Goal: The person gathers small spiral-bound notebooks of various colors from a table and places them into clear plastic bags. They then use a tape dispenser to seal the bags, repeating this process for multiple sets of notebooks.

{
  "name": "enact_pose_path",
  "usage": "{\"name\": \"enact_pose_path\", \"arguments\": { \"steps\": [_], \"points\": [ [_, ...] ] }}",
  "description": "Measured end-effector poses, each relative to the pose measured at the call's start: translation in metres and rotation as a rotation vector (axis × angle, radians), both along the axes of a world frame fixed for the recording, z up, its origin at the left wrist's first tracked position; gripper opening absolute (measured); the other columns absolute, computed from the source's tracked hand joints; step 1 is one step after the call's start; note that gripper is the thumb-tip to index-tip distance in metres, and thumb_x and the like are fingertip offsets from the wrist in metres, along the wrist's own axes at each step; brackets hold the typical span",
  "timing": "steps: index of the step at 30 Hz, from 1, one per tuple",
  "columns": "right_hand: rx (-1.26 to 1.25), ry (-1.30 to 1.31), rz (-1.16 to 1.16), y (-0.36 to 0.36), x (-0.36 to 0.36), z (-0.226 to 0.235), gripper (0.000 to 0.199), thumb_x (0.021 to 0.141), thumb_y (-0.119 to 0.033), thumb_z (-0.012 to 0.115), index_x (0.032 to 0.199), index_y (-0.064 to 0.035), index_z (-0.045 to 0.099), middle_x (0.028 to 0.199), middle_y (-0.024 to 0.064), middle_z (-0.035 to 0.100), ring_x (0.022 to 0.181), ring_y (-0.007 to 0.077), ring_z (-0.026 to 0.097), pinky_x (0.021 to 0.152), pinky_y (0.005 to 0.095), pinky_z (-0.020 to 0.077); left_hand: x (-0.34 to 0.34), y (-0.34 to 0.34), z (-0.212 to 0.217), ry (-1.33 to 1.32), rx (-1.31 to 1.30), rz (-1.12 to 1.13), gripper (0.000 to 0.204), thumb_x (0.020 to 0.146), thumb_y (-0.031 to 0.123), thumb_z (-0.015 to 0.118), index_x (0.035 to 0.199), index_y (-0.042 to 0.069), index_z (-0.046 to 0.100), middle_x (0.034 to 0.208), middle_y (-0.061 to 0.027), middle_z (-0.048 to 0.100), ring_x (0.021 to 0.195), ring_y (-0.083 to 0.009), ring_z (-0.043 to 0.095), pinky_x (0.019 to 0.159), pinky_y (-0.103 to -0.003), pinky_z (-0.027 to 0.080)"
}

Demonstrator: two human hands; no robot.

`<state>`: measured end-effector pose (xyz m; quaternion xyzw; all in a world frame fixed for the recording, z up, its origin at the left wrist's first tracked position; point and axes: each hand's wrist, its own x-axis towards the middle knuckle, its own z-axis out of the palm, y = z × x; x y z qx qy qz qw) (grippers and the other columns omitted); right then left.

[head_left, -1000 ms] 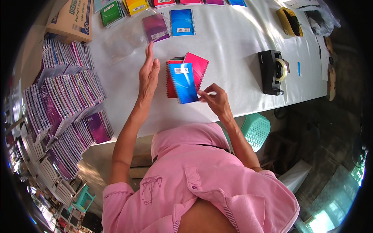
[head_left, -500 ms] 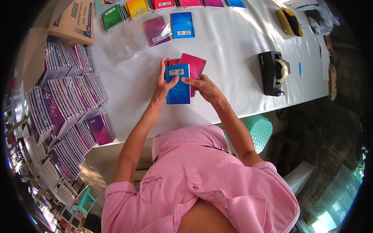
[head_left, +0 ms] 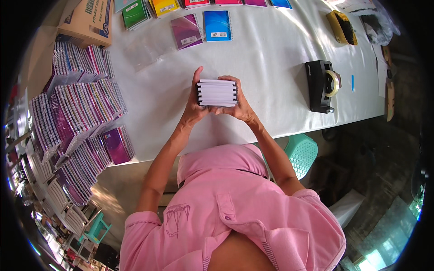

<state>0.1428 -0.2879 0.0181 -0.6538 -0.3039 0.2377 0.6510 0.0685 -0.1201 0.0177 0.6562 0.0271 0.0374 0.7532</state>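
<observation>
Between my two hands stands a stack of small spiral notebooks (head_left: 217, 93), its white page edges turned up toward me and dark coils along both sides. My left hand (head_left: 194, 105) presses the stack's left side, thumb or finger pointing up past it. My right hand (head_left: 242, 101) wraps the right side, with fingers over the far corner and under the near edge. Beyond the hands lie a purple notebook (head_left: 186, 31), on or beside clear plastic film (head_left: 147, 52), and a blue notebook (head_left: 218, 25). The covers of the held notebooks are hidden.
Rows of wrapped notebooks (head_left: 90, 108) and a cardboard box (head_left: 90, 22) fill the table's left. A black tape dispenser (head_left: 320, 86) and a yellow container (head_left: 341, 27) stand right. Green (head_left: 133, 14) and yellow notebooks (head_left: 163, 6) line the far edge. A green stool (head_left: 302, 156) is below.
The blue and red notebooks held fanned flat are now gathered into one squared stack, tipped so the page edges face up. My right hand has shifted to its right side.
</observation>
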Motion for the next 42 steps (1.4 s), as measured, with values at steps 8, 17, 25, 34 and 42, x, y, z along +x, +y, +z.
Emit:
{"name": "enact_pose_path", "arguments": {
  "steps": [8, 17, 25, 34, 42],
  "points": [
    [-0.011, -0.138, 0.043, 0.002, 0.007, -0.011, 0.093, 0.052, -0.021, 0.092, 0.124, -0.0068, 0.034, 0.124, 0.0138, 0.045, 0.111, 0.0282, 0.050, 0.095, 0.0394, 0.0411, -0.004, -0.001, 0.005, 0.069, 0.004, 0.014, 0.121, 0.061, 0.018, 0.086, 0.150, 0.016, 0.004, 0.107, -0.0030, 0.055, 0.099, -0.0161, 0.054, 0.090, -0.033, 0.044],
    [-0.065, -0.200, 0.025, -0.001, 0.012, 0.001, 0.092, 0.054, -0.019, 0.092, 0.122, -0.0061, 0.031, 0.121, 0.0150, 0.044, 0.108, 0.0274, 0.049, 0.094, 0.0398, 0.0415, -0.016, 0.006, 0.001, 0.128, -0.085, 0.144, 0.086, 0.063, 0.008, 0.086, 0.138, 0.005, 0.043, 0.128, -0.0075, 0.054, 0.113, -0.0147, 0.053, 0.096, -0.029, 0.047],
    [-0.116, 0.087, -0.051, 0.001, 0.008, -0.006, 0.095, 0.056, -0.015, 0.091, 0.128, -0.0041, 0.029, 0.120, 0.0125, 0.050, 0.110, 0.0234, 0.051, 0.095, 0.0374, 0.0424, -0.010, 0.040, 0.001, 0.018, 0.321, -0.037, 0.092, 0.061, 0.027, 0.088, 0.138, 0.004, 0.043, 0.138, -0.0108, 0.049, 0.133, -0.0232, 0.036, 0.111, -0.038, 0.029],
    [0.115, 0.556, -0.183, 0.005, 0.018, 0.028, 0.084, 0.064, -0.022, 0.086, 0.131, -0.0014, 0.040, 0.121, 0.0095, 0.054, 0.113, 0.0207, 0.052, 0.097, 0.0361, 0.0417, 0.086, 0.235, -0.023, 0.476, 1.229, 0.735, 0.108, 0.074, 0.051, 0.072, 0.148, 0.005, 0.009, 0.147, -0.0199, 0.031, 0.139, -0.0441, 0.015, 0.107, -0.063, 0.016],
    [0.108, 0.496, -0.215, -0.007, 0.035, 0.028, 0.091, 0.058, -0.015, 0.088, 0.132, -0.0056, 0.037, 0.119, 0.0074, 0.055, 0.112, 0.0205, 0.052, 0.098, 0.0369, 0.0426, 0.108, 0.221, -0.031, -0.034, 0.629, 0.742, 0.068, 0.079, -0.006, 0.062, 0.141, 0.011, 0.039, 0.110, 0.0010, 0.069, 0.109, -0.0144, 0.060, 0.093, -0.022, 0.042]
  ]
}}
